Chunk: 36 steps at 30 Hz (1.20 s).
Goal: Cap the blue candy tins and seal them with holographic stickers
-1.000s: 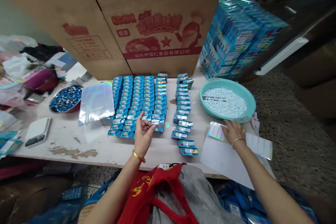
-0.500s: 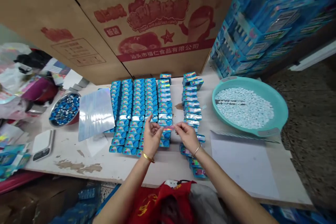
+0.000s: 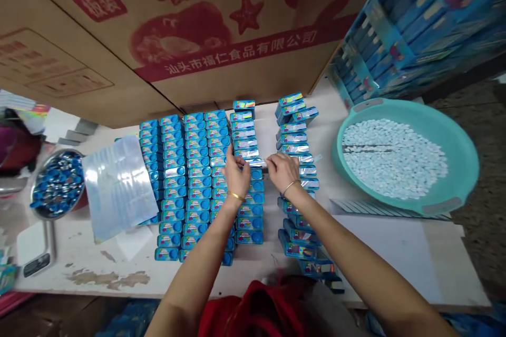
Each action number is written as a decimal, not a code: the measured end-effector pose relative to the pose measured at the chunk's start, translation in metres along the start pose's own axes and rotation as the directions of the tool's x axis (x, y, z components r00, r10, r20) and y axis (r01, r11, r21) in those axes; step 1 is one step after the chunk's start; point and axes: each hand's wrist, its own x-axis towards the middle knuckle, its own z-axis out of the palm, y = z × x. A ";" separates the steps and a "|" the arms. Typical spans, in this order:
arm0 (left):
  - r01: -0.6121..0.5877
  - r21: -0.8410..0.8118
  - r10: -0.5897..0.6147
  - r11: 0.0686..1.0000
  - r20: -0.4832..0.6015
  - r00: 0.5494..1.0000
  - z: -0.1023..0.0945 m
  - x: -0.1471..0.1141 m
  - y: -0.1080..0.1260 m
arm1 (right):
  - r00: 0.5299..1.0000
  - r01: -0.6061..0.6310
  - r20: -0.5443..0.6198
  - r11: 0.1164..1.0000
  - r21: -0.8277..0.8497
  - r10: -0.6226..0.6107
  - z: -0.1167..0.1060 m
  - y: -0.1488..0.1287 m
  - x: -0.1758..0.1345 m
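Observation:
My left hand [image 3: 237, 175] pinches one end of a narrow, clear, shiny strip [image 3: 259, 164], its index finger raised. Closed on the other end is my right hand [image 3: 283, 172], knuckles up. The strip stretches level between the fingertips, over a column of small blue boxes [image 3: 249, 222]. Whether it touches the box beneath I cannot tell. To the left stand more columns of blue boxes [image 3: 172, 204] with round marks on top. Beside my right hand runs a looser row of boxes [image 3: 293, 138], some with shiny strips across them.
A turquoise basin [image 3: 466, 168] of white tablets stands right. At left are a metal bowl [image 3: 81, 189] of blue pieces, a silvery sheet [image 3: 118, 189] and a white device [image 3: 33, 247]. Large cartons [image 3: 221, 81] back the table; wrapped blue packs [image 3: 395, 37] are stacked back right.
The view has moved closer and tilted down. Both hands, with the strip between them, have shifted farther along the box column, toward the cartons.

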 end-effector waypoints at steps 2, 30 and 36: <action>0.012 0.065 -0.012 0.998 -0.008 1.000 0.002 0.001 -0.003 | 1.000 0.013 0.020 0.999 -0.049 -0.012 0.004 0.001 0.002; -0.037 -0.226 0.027 0.973 -0.047 0.999 -0.050 -0.027 0.034 | 0.983 -0.140 -0.020 0.824 0.548 0.180 -0.002 -0.005 -0.032; 0.285 -0.404 -0.252 0.869 0.133 0.958 -0.038 -0.050 0.029 | 0.930 -0.320 0.191 0.437 0.841 0.313 0.000 -0.014 -0.054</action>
